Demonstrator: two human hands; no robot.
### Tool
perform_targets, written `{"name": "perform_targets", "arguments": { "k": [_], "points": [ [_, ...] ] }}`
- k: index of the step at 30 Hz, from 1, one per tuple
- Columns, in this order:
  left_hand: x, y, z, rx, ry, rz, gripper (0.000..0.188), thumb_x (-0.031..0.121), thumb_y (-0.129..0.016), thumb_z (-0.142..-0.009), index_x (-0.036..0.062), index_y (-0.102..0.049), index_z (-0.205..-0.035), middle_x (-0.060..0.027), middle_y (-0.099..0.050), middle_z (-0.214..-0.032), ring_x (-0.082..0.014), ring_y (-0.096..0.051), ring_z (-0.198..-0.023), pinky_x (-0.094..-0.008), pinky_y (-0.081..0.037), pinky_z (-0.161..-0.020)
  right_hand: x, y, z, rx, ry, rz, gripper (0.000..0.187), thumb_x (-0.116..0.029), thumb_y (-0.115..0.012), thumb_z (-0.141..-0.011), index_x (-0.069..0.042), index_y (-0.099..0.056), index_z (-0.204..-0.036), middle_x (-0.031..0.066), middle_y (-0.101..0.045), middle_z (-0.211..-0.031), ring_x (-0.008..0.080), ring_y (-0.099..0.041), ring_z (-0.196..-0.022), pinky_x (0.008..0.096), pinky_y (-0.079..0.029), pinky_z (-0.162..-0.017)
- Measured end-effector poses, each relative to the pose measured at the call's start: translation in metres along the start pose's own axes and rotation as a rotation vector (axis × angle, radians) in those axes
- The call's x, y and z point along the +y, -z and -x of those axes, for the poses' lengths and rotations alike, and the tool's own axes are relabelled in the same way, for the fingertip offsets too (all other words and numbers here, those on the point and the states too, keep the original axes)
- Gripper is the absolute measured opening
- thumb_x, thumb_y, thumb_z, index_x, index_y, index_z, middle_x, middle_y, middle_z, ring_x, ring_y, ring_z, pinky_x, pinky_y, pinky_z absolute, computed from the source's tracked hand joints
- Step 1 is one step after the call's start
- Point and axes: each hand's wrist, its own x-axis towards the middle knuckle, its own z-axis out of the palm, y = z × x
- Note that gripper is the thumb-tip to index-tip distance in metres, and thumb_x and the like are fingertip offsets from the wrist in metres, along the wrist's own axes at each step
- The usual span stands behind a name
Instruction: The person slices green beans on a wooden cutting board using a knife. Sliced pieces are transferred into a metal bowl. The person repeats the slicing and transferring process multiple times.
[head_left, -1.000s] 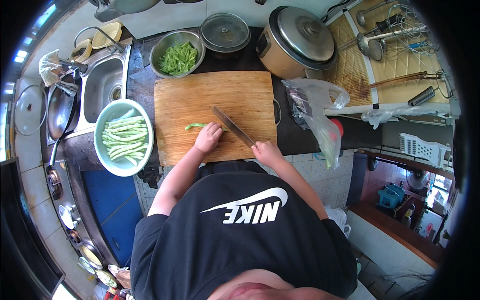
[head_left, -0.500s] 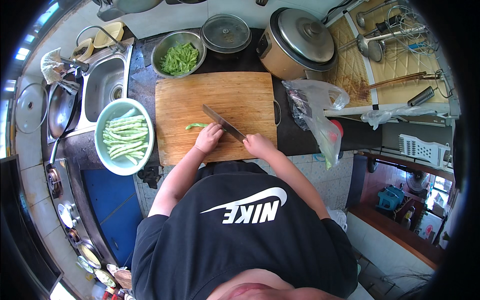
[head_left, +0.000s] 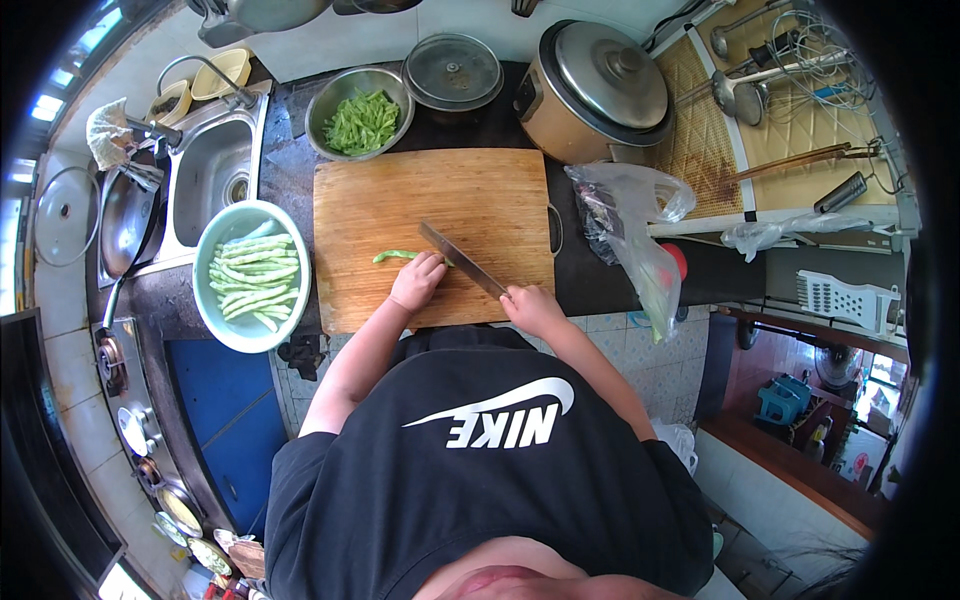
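A wooden cutting board [head_left: 440, 190] lies in front of me on the counter. My left hand [head_left: 419, 280] presses a green bean [head_left: 393, 256] against it, fingers curled over the bean, whose one end sticks out to the left. My right hand [head_left: 532, 309] grips the handle of a kitchen knife [head_left: 461, 259]. Its blade slants up and left across the board, right beside my left fingertips. Whole green beans fill part of a pale green basin [head_left: 204, 312] left of the board. Cut green beans [head_left: 361, 122] lie in a steel bowl [head_left: 321, 105] behind it.
A lidded pot [head_left: 452, 72] and a large rice cooker [head_left: 600, 90] stand behind the board. Plastic bags [head_left: 632, 225] lie to the right. At the left are a sink [head_left: 208, 180] and a wok [head_left: 128, 222]. Utensils [head_left: 735, 95] hang at the far right.
The knife and my right hand have shifted slightly right and toward me. My left hand still holds the bean in nearly the same spot.
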Motion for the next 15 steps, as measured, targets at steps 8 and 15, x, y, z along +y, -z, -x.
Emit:
{"name": "perform_targets", "arguments": {
  "k": [8,15],
  "points": [
    [0.0,0.001,-0.001,-0.014,0.02,0.046,0.018,0.003,-0.055,-0.07,0.0048,-0.06,-0.087,-0.0084,-0.059,-0.099,-0.0258,-0.056,-0.095,-0.0345,-0.05,-0.079,-0.002,0.002,-0.01,-0.037,0.037,0.039,0.031,-0.028,-0.049,-0.089,-0.002,-0.061,-0.079,0.0209,-0.063,-0.074,0.0394,-0.062,-0.071,0.0492,-0.049,-0.065],
    [0.002,0.003,0.0,-0.012,0.027,0.032,0.017,0.003,-0.055,-0.07,0.0045,-0.06,-0.086,-0.0085,-0.059,-0.099,-0.0258,-0.056,-0.098,-0.0346,-0.049,-0.081,-0.018,-0.012,-0.04,-0.01,0.043,0.061,0.031,-0.03,-0.049,-0.089,-0.003,-0.063,-0.08,0.0199,-0.064,-0.074,0.0388,-0.062,-0.071,0.0495,-0.049,-0.065]
  ]
}}
